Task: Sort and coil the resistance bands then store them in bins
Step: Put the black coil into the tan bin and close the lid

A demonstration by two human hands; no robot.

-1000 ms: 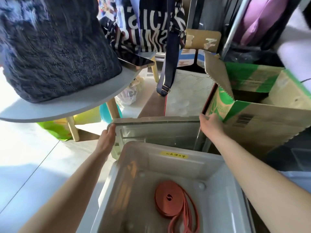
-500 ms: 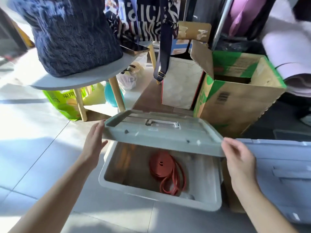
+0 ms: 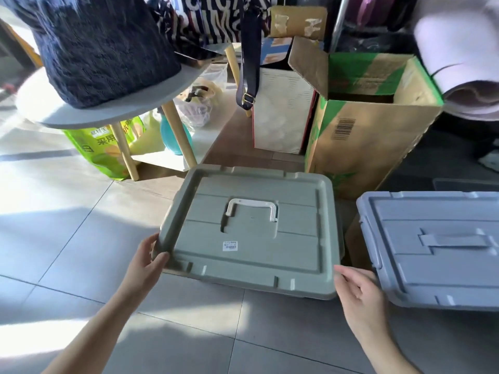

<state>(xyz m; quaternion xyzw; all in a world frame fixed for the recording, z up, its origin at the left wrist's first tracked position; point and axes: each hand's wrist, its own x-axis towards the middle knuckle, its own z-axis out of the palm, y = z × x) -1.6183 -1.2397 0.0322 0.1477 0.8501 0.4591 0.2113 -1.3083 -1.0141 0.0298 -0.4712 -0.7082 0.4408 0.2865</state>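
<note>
A grey-green bin lid (image 3: pixel 251 255) with a white handle (image 3: pixel 252 207) lies flat on top of its bin on the tiled floor, covering it fully. The red resistance band inside is hidden. My left hand (image 3: pixel 147 261) grips the lid's near left corner, thumb on top. My right hand (image 3: pixel 356 292) sits at the near right corner, fingers curled against the lid's edge. A second bin with a blue-grey lid (image 3: pixel 437 247) stands closed just to the right.
A tall open cardboard box (image 3: pixel 372 136) and a white box (image 3: pixel 280 114) stand behind the bins. A small round table (image 3: pixel 102 112) with a dark knitted bag is at the back left, a green bag (image 3: pixel 105 147) under it. Bare floor tiles lie in front.
The lid stood upright behind the open bin, then came down tilted; now it lies flat and closes the bin. Both hands slid to its near corners. The red band went out of sight.
</note>
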